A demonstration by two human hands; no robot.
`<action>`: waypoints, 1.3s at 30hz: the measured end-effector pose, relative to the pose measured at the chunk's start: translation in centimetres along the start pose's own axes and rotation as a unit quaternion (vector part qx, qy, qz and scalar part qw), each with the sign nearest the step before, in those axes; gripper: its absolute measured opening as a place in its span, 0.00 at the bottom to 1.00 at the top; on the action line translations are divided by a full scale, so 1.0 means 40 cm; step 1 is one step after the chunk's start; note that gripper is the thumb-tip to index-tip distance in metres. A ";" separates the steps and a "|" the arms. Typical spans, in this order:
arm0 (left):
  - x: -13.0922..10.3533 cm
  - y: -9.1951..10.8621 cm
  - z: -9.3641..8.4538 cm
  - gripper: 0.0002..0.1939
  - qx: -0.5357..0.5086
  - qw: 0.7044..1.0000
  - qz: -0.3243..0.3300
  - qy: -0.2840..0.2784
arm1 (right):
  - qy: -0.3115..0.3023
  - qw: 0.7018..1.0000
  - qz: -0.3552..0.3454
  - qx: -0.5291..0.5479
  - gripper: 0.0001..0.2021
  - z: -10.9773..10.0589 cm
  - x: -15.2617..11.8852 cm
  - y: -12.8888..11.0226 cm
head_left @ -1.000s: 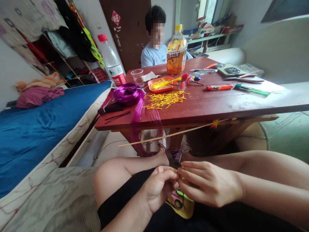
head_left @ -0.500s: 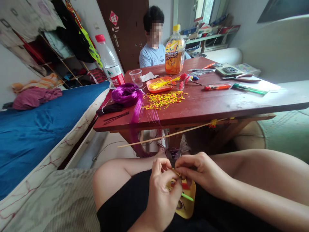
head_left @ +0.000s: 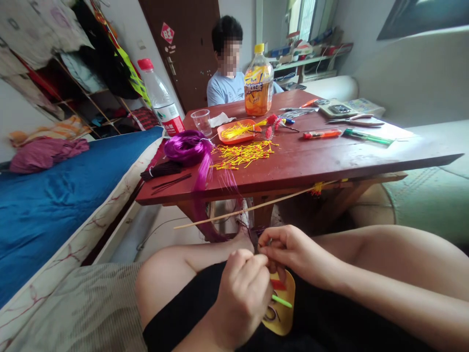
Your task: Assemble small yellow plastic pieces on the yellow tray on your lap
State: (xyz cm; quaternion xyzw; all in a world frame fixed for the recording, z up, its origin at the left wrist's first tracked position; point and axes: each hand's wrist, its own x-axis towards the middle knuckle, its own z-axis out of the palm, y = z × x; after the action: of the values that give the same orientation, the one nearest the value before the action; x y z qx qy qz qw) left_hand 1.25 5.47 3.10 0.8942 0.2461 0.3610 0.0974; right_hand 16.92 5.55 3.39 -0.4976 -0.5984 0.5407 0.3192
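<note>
My left hand [head_left: 242, 288] is curled closed over my lap, its back to the camera; whatever is in its fingers is hidden. My right hand [head_left: 293, 254] pinches with thumb and forefinger close beside it, on something too small to make out. Below both hands a yellow tray [head_left: 288, 320] rests on my dark clothing. In it lie a bright green stick [head_left: 282, 300], a red piece [head_left: 279, 284] and a dark curled strand [head_left: 271, 314].
On the red table [head_left: 311, 161] lie a purple thread bundle [head_left: 186, 146], yellow stamen-like strands [head_left: 244, 155], an orange dish [head_left: 238, 140], pliers [head_left: 357, 120] and two bottles. A thin wooden stick [head_left: 234, 213] juts along the near edge. A person [head_left: 225, 88] sits across the table.
My left hand has turned over, its fingers now curled with the back upward. My right hand stays pinched beside it. The whole view has shifted slightly.
</note>
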 end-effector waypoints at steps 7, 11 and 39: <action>0.037 -0.017 0.006 0.04 -0.517 0.620 -0.585 -0.074 | 0.023 0.674 -0.523 -0.522 0.11 -0.035 -0.054 -0.002; 0.030 -0.020 0.019 0.06 -0.565 0.563 -0.600 -0.061 | 0.053 0.659 -0.535 -0.525 0.13 -0.043 -0.059 0.003; 0.044 -0.001 0.000 0.04 -0.577 0.547 -0.604 -0.053 | 0.033 0.661 -0.519 -0.540 0.13 -0.043 -0.075 -0.015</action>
State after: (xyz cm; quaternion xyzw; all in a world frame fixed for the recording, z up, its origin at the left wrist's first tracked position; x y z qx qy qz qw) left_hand 2.32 6.41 4.14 0.3039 0.4617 0.2329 0.8002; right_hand 19.25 3.35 4.80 -0.2086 -0.9358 -0.1480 0.2426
